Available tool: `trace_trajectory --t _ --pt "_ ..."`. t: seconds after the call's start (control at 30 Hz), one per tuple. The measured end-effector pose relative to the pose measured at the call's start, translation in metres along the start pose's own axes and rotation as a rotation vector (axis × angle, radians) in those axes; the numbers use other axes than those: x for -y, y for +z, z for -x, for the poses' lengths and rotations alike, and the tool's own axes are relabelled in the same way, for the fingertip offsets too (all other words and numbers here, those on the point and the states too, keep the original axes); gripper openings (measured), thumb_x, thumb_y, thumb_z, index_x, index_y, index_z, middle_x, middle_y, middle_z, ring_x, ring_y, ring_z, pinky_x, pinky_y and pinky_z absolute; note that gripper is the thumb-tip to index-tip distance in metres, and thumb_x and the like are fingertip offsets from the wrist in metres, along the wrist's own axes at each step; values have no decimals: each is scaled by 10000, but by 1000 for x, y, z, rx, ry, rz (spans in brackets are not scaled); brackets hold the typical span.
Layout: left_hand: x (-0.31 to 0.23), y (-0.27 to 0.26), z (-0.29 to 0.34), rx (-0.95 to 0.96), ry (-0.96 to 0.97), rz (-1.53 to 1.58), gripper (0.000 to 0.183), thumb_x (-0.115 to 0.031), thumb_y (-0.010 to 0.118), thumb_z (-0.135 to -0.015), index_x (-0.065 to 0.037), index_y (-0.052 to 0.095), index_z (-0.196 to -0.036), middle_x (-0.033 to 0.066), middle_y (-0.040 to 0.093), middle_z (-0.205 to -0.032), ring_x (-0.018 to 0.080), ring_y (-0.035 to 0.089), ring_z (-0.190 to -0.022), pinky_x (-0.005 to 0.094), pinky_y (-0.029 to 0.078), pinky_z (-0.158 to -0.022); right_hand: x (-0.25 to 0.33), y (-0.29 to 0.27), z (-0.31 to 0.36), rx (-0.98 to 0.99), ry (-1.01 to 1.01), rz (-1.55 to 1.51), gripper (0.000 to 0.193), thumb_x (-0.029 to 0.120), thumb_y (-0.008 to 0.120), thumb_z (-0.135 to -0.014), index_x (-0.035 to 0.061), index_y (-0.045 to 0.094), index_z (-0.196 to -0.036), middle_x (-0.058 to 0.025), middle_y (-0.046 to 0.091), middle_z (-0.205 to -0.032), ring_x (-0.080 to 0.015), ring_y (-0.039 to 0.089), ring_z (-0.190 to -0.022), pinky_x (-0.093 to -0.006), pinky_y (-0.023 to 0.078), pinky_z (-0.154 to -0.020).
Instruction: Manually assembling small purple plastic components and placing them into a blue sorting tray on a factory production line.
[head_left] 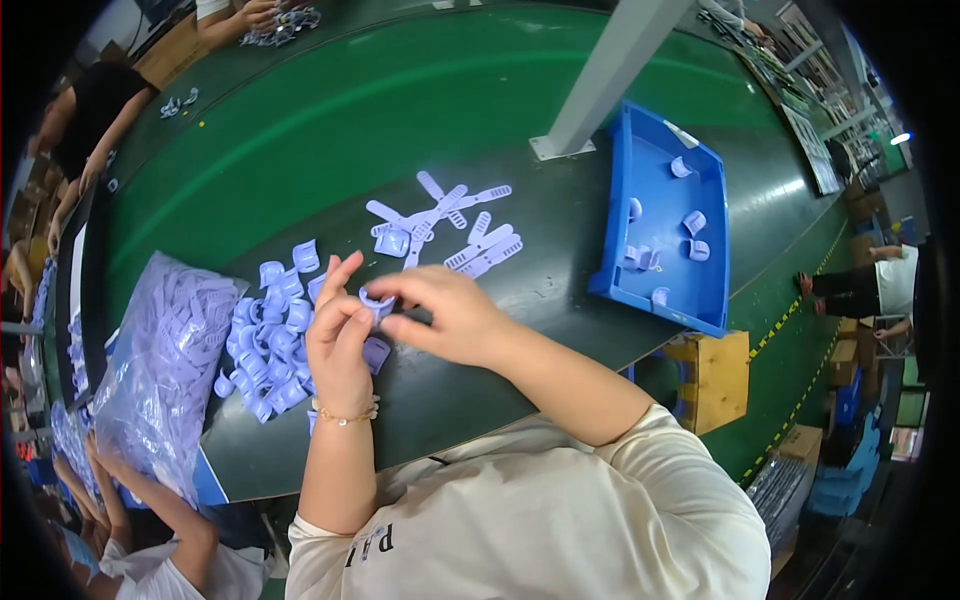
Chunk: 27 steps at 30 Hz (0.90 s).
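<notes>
Between both hands is a small curved lavender plastic piece (377,303). The thumb and forefinger of my left hand (338,350) pinch its left side, the other fingers raised. From the right, the thumb and forefinger of my right hand (445,312) close around the same piece. A heap of similar curved lavender pieces (268,350) lies just left of my left hand and partly behind it. Beyond my hands are several flat lavender straps with slots (485,248), and one curved piece (391,241) rests among them.
At right stands a blue tray (612,275) holding several curved pieces, near a grey metal post (590,105). A clear plastic bag (165,350) full of lavender straps sits at left. Other people work around the green-topped table (300,190). A wooden stool (718,380) is at lower right.
</notes>
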<state>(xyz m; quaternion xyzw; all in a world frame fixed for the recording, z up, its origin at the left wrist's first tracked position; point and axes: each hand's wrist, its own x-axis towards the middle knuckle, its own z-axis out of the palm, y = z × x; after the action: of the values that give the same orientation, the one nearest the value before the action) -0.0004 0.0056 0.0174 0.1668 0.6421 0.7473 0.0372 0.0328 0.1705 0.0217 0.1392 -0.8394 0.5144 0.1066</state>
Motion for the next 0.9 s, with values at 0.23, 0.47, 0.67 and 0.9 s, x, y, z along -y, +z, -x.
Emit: trace_trajectory --t 0.23,0.47,0.67,0.9 --pt "-1 2 -1 133 61 -161 63 -10 502 -751 -47 522 -704 198 494 -1338 371 252 -1385 477 194 -1096 -1 3 3 37 23 74 270 267 718 -763 47 635 -896 -62 646 -800 -224 619 -703 -359 478 -655" --pt "1 4 -5 194 225 -466 42 -38 563 -730 -51 540 -761 176 552 -1252 422 361 -1302 480 279 -1061 -9 4 0 170 -41 220 155 191 646 -789 52 615 -849 -100 604 -754 -312 587 -726 -416 453 -634" --pt "-32 28 -5 77 289 -656 550 -148 676 -786 8 444 -1260 208 490 -1292 416 413 -1255 454 327 -1045 -15 -1 1 -216 15 -193 201 160 541 -871 37 635 -999 -83 622 -777 -226 584 -692 -356 471 -639" --pt "-64 62 0 409 323 -797 467 -139 661 -773 -59 531 -1215 157 532 -1277 383 413 -1273 439 327 -1056 -28 -76 -3 -1049 -20 -1356 407 309 388 -996 176 366 -1380 -64 594 -881 -101 493 -660 -220 377 -534"
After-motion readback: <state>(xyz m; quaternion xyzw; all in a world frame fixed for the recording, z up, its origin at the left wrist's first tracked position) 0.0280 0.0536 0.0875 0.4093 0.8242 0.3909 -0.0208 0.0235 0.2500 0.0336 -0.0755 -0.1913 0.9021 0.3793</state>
